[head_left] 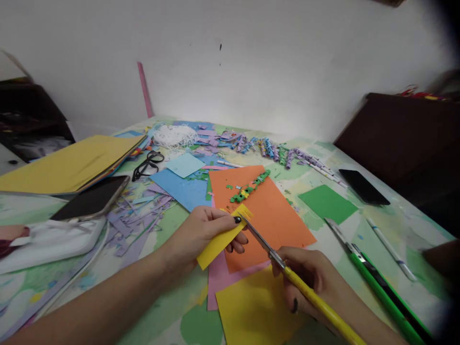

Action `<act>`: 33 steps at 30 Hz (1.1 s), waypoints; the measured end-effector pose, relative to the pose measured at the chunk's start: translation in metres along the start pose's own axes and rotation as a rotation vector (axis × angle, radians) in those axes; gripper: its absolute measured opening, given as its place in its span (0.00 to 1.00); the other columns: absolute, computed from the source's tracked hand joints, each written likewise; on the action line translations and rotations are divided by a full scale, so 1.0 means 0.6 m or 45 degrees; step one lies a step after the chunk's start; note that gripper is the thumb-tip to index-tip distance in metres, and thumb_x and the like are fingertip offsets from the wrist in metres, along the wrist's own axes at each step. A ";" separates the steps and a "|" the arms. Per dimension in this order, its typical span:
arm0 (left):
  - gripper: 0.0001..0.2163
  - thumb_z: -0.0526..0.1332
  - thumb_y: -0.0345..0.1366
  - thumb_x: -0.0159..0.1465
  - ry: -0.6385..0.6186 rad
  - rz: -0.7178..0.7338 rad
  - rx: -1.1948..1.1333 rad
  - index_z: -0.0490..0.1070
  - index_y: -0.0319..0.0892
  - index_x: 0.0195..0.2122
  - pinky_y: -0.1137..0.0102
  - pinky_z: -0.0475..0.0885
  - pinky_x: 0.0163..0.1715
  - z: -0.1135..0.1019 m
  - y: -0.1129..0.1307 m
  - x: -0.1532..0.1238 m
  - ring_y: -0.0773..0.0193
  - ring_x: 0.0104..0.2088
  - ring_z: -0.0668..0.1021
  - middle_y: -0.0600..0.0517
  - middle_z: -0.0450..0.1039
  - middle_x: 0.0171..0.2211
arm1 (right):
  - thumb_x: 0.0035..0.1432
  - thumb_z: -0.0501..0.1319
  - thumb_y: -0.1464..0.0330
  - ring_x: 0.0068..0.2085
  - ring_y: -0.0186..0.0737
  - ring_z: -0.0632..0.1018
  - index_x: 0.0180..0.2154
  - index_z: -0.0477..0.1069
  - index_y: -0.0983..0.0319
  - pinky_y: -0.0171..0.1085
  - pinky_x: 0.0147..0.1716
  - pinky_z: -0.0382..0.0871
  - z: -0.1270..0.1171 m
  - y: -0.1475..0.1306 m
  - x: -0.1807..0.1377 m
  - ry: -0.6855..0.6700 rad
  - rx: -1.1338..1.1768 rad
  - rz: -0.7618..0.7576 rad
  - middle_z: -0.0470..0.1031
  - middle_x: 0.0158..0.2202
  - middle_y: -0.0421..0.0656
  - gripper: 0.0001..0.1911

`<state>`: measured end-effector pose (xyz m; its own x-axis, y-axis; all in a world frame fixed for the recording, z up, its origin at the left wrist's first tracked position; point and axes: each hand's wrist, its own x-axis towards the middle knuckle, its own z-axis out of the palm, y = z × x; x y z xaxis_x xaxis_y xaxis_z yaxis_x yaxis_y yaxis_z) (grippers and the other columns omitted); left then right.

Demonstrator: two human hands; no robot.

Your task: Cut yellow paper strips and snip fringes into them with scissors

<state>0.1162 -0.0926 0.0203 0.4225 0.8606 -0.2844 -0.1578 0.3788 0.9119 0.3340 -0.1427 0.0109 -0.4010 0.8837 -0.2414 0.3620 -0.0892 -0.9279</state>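
My left hand (pixel 201 232) pinches a narrow yellow paper strip (pixel 219 242) above the table; the strip's far end is cut into a fringe. My right hand (pixel 311 275) grips yellow-handled scissors (pixel 287 268), whose blades reach up-left and touch the fringed end of the strip. Under both hands lie an orange paper sheet (pixel 266 211), a pink sheet (pixel 219 278) and a yellow sheet (pixel 255 311).
Green-handled scissors (pixel 377 282) and a white pen (pixel 390 249) lie at right, near a green square (pixel 327 203) and a dark phone (pixel 362 186). At left are another phone (pixel 91 199), glasses (pixel 147 164), a yellow folder (pixel 68 163), blue sheets (pixel 181 189), purple scraps. Rolled paper pieces (pixel 273 149) line the back.
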 end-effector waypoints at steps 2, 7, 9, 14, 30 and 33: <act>0.10 0.63 0.36 0.58 -0.003 0.009 -0.002 0.78 0.35 0.24 0.76 0.69 0.24 -0.001 -0.001 0.002 0.68 0.21 0.77 0.48 0.78 0.22 | 0.43 0.65 0.63 0.21 0.30 0.59 0.24 0.60 0.61 0.31 0.19 0.48 0.000 0.000 -0.001 0.014 -0.005 -0.003 0.60 0.18 0.34 0.14; 0.10 0.64 0.37 0.57 0.015 0.006 -0.004 0.78 0.35 0.25 0.75 0.69 0.24 -0.001 -0.002 0.004 0.67 0.21 0.78 0.47 0.78 0.22 | 0.44 0.65 0.64 0.21 0.30 0.59 0.23 0.61 0.62 0.31 0.20 0.48 0.001 0.002 -0.002 0.034 0.005 -0.006 0.61 0.18 0.35 0.13; 0.10 0.64 0.36 0.57 0.023 0.004 -0.012 0.78 0.35 0.24 0.75 0.69 0.23 0.000 -0.001 0.003 0.67 0.21 0.78 0.48 0.78 0.22 | 0.43 0.67 0.63 0.21 0.30 0.59 0.23 0.62 0.62 0.31 0.19 0.48 0.001 0.001 0.000 0.041 -0.007 -0.015 0.61 0.17 0.35 0.15; 0.10 0.64 0.35 0.57 0.030 0.017 -0.018 0.78 0.34 0.23 0.76 0.69 0.22 0.001 -0.001 0.001 0.67 0.21 0.78 0.47 0.78 0.22 | 0.41 0.68 0.61 0.19 0.29 0.57 0.23 0.63 0.62 0.31 0.17 0.46 0.002 0.001 0.002 0.053 0.021 0.026 0.62 0.16 0.35 0.16; 0.10 0.64 0.34 0.57 0.020 0.056 -0.021 0.78 0.34 0.22 0.78 0.69 0.21 0.002 -0.001 0.002 0.69 0.20 0.77 0.47 0.77 0.20 | 0.43 0.64 0.66 0.19 0.31 0.61 0.23 0.64 0.62 0.30 0.19 0.49 0.000 0.007 0.003 0.056 0.002 -0.052 0.67 0.17 0.37 0.09; 0.10 0.65 0.34 0.56 0.036 0.060 -0.016 0.78 0.34 0.22 0.78 0.68 0.21 0.003 -0.002 0.002 0.69 0.20 0.77 0.47 0.77 0.20 | 0.42 0.64 0.66 0.20 0.31 0.62 0.24 0.64 0.62 0.30 0.19 0.49 0.000 0.003 0.003 0.066 0.007 -0.066 0.67 0.17 0.37 0.10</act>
<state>0.1182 -0.0927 0.0197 0.3888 0.8868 -0.2500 -0.1879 0.3420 0.9207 0.3341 -0.1411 0.0085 -0.3753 0.9097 -0.1778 0.3370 -0.0448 -0.9404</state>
